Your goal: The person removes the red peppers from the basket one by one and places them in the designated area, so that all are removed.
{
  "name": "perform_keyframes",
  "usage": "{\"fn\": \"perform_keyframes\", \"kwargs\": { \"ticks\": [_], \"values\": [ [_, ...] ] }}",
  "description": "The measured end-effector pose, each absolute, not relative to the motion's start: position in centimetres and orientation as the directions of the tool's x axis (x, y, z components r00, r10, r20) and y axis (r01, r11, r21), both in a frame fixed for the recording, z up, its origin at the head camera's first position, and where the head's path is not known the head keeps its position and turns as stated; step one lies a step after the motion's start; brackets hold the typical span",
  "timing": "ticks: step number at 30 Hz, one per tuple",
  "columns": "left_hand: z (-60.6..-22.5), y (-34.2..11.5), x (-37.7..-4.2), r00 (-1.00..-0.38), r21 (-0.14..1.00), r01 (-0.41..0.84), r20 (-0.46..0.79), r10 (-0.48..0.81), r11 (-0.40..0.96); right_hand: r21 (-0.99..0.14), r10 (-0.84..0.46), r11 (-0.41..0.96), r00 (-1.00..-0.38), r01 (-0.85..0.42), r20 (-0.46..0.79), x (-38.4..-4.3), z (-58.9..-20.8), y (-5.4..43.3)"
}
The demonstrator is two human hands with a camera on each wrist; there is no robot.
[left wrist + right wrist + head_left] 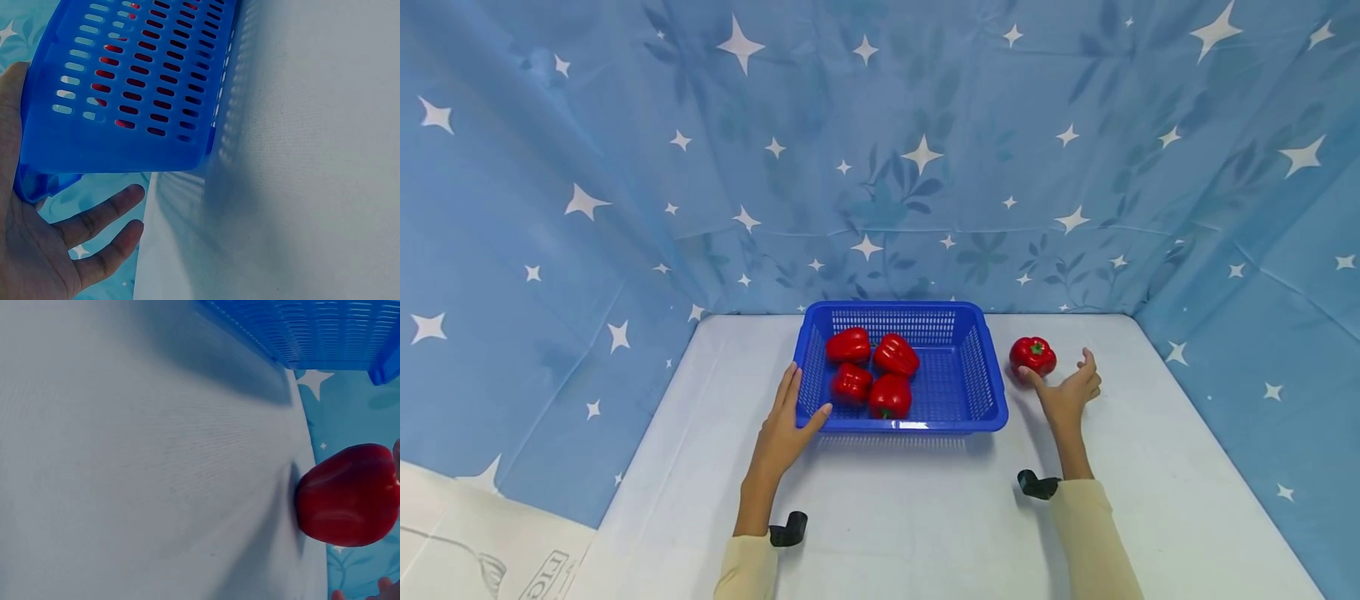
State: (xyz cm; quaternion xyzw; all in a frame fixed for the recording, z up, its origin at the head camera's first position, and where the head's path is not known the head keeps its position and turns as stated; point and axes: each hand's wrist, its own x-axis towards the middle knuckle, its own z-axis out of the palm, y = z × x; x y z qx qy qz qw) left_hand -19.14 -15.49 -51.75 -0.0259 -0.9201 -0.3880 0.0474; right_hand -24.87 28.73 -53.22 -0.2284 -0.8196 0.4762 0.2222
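Observation:
A blue plastic basket (925,425) stands on the white table with several red bell peppers (895,356) inside, grouped in its left half. My left hand (781,437) rests at the basket's front left corner, thumb over the front rim and fingers spread along the left side; in the left wrist view two fingers (106,215) extend straight past the rim. One more red bell pepper (1032,355) sits on the table to the right of the basket, green stem up. Just in front of it is my right hand (1066,398), thumb and fingers spread apart, the thumb tip overlapping the pepper's lower edge.
A white cloth covers the table (910,517). Blue curtains (880,167) with white stars hang behind and on both sides. Dark wrist mounts (1037,485) are worn on both forearms. A printed pale cloth (482,542) lies at the lower left.

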Motion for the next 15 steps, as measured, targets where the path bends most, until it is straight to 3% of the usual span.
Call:
{"fn": "perform_keyframes", "kwargs": {
  "ticks": [11, 15],
  "values": [
    [-51.6, -15.5, -19.1, -0.995, 0.718, 0.078, 0.103, 0.005, 0.692, -0.883, 0.639, 0.470, -0.693, 0.007, 0.334, -24.7, -50.0, 29.1],
    [-51.6, -15.5, -19.2, -0.995, 0.717, 0.078, 0.104, 0.004, 0.692, -0.879, 0.628, 0.473, -0.682, -0.049, 0.376, -24.8, -47.9, 28.7]
  ]
}}
